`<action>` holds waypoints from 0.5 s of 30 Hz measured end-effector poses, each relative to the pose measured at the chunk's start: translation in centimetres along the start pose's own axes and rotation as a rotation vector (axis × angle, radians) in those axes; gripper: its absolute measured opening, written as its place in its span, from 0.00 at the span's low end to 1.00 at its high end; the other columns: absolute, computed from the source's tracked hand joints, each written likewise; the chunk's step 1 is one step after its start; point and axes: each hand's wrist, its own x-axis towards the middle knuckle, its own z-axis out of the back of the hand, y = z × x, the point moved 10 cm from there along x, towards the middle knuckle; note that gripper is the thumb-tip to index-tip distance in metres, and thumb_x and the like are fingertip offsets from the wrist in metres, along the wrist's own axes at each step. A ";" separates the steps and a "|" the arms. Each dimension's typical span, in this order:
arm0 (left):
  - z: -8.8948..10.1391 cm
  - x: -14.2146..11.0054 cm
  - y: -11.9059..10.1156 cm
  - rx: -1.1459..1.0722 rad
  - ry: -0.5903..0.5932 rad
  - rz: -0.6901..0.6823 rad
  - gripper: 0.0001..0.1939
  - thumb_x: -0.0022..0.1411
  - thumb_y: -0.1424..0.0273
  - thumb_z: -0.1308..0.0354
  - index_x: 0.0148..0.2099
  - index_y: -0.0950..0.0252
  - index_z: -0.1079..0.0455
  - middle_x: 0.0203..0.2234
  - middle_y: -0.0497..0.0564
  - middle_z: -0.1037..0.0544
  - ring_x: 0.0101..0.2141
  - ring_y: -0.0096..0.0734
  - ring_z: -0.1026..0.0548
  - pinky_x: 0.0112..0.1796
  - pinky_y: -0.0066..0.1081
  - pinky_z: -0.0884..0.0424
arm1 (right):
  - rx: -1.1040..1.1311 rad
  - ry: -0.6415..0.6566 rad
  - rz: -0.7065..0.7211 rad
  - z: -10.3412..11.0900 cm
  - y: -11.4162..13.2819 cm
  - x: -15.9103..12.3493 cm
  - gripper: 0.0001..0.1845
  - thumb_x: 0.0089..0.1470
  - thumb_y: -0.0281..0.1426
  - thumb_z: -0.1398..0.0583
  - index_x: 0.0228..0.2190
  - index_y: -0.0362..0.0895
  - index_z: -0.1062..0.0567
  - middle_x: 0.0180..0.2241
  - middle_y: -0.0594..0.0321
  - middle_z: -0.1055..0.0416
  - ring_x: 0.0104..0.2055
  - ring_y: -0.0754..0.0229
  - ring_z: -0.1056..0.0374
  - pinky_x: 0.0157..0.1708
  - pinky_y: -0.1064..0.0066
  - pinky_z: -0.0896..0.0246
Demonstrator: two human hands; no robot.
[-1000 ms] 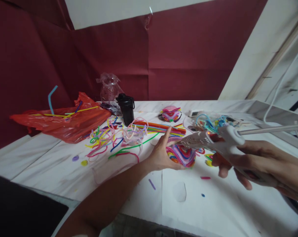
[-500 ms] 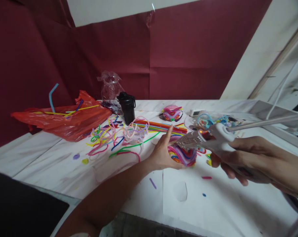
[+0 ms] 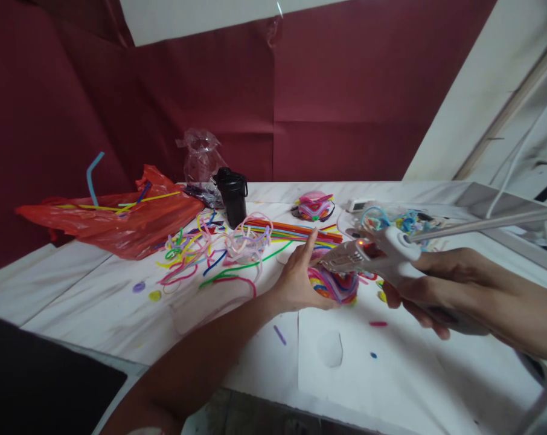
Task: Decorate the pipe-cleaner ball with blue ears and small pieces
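Head view: left hand (image 3: 298,281) clasps striped craftwork (image 3: 340,290), right hand (image 3: 457,290) grips glue gun (image 3: 395,251)

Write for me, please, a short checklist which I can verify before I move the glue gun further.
1. Glue gun gripped in the right hand: ok.
2. Indicator light glowing: ok.
3. Glue stick at the gun's rear: ok.
4. Colourful piece held by the left hand: ok.
5. Left fingers well away from the nozzle: not ok, they look very close.
6. Glue at the tip: cannot tell, too small to see.
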 end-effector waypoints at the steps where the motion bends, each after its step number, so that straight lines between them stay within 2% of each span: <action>1: 0.0 0.0 0.1 0.005 -0.001 0.004 0.73 0.31 0.65 0.24 0.71 0.48 0.68 0.64 0.57 0.43 0.61 0.56 0.40 0.59 0.53 0.40 | 0.005 0.003 0.003 0.0 0.0 0.0 0.24 0.42 0.53 0.38 0.18 0.44 0.29 0.17 0.61 0.35 0.19 0.61 0.41 0.18 0.72 0.53; 9: 0.3 -0.1 -0.1 0.043 0.007 -0.023 0.73 0.33 0.64 0.24 0.71 0.49 0.71 0.65 0.58 0.44 0.63 0.55 0.44 0.60 0.52 0.43 | -0.008 -0.055 0.056 1.9 -1.9 -0.2 0.31 0.48 0.60 0.41 0.23 0.43 0.23 0.19 0.59 0.33 0.19 0.60 0.39 0.18 0.71 0.48; 15: 0.7 -0.2 -0.4 0.063 -0.004 -0.049 0.73 0.33 0.64 0.24 0.71 0.48 0.71 0.64 0.57 0.43 0.63 0.55 0.44 0.61 0.54 0.44 | 0.011 -0.089 0.032 2.6 -2.1 -0.5 0.31 0.47 0.60 0.38 0.22 0.43 0.22 0.17 0.58 0.33 0.19 0.59 0.38 0.17 0.72 0.45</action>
